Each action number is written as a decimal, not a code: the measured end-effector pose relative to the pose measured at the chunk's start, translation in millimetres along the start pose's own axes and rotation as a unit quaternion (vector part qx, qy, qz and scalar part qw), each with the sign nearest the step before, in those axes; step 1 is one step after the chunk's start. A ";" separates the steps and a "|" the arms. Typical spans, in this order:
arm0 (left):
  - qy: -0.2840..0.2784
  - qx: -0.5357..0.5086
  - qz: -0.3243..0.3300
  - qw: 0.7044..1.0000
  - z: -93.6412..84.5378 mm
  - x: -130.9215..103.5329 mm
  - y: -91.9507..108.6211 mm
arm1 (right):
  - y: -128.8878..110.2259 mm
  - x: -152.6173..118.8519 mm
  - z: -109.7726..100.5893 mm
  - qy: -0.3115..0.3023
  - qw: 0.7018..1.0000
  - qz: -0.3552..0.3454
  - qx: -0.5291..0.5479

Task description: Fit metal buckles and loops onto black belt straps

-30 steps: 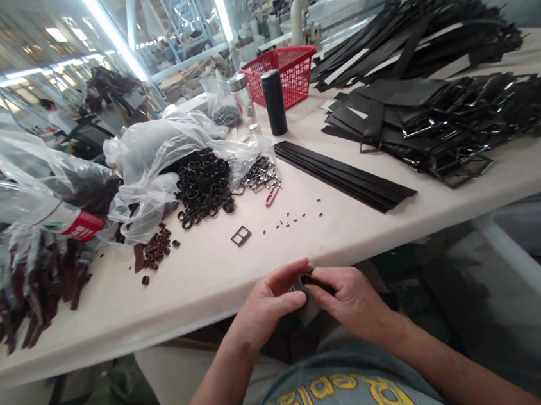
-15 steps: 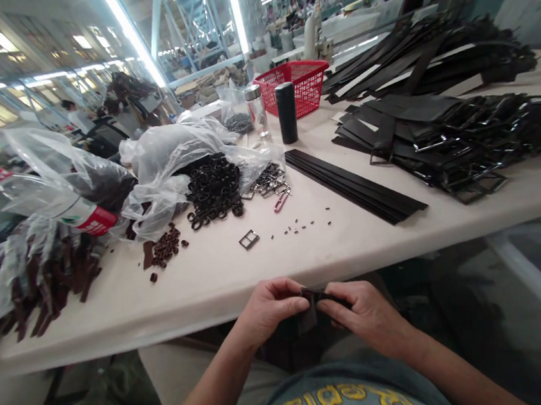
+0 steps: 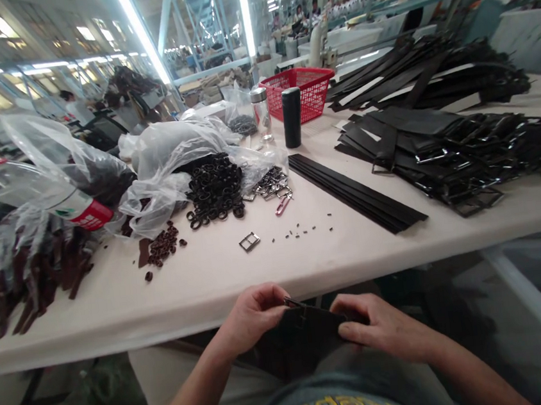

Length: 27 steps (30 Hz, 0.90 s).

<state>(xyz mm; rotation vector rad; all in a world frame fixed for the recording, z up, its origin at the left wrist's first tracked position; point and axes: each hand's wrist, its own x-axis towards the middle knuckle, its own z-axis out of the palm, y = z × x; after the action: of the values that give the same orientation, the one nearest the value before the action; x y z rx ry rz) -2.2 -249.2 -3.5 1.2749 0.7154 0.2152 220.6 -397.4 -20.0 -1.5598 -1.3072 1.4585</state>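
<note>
My left hand [image 3: 257, 318] pinches a metal buckle [image 3: 291, 303] between thumb and fingers, just in front of the table's near edge. A dark strap [image 3: 319, 314] runs from the buckle across to my right hand [image 3: 379, 327]. The right fingers are curled round this strap, thumb on the near side. Shadow over my lap hides its lower part. On the table beyond my hands lies a loose rectangular buckle [image 3: 249, 241], with several tiny metal pieces [image 3: 297, 234] to its right.
Black loops [image 3: 213, 186] and more buckles [image 3: 271, 183] are heaped beside plastic bags [image 3: 172, 145]. Brown loops [image 3: 163, 245] lie at left. Flat black strips [image 3: 354, 190] and buckled straps [image 3: 458, 144] cover the right. A red basket [image 3: 310, 92], dark flask [image 3: 292, 117] and glass bottle [image 3: 261, 114] stand behind.
My hands have moved apart, the left one leftward and the right one a little right and down. More of the dark strap now shows between them.
</note>
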 end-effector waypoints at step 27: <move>0.077 -0.085 0.149 0.982 40.6 19.3 -15.0 | -42.3 17.8 -4.7 0.255 0.947 -0.180 -0.067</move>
<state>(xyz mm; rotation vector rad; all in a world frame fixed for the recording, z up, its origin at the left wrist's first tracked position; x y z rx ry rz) 33.4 -275.9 -19.8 1.2056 0.6200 0.6116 213.2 -366.8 13.7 -1.5431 -1.3000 0.6895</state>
